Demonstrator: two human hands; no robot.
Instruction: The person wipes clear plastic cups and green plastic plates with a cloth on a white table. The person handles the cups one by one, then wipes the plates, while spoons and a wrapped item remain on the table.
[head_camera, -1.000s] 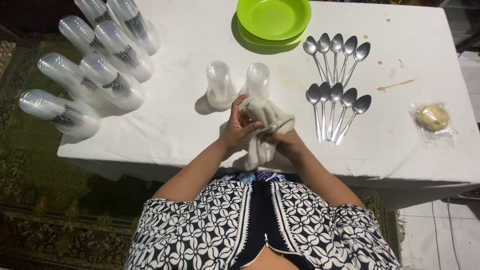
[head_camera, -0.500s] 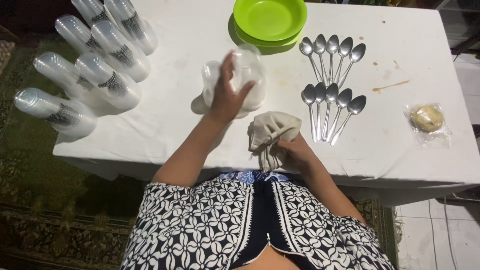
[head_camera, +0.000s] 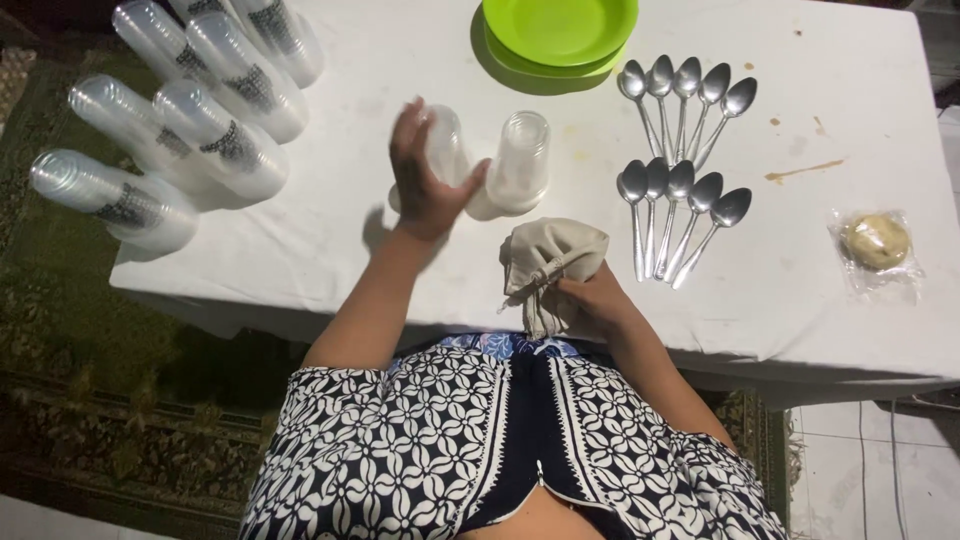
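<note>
Nearest the person, the right hand (head_camera: 598, 298) has its grip bunched around a beige cloth (head_camera: 548, 262) at the white surface's (head_camera: 340, 240) near edge. Beyond the cloth, the left hand (head_camera: 428, 180), fingers spread, cups an upturned clear plastic cup (head_camera: 442, 150); a second cup (head_camera: 520, 160) stands beside it.

cup (head_camera: 520, 160) set down, left hand (head_camera: 425, 185) opened

One head-worn camera looks steeply down from above the person — close over the white cloth-covered surface (head_camera: 330, 240), facing its far edge.
</note>
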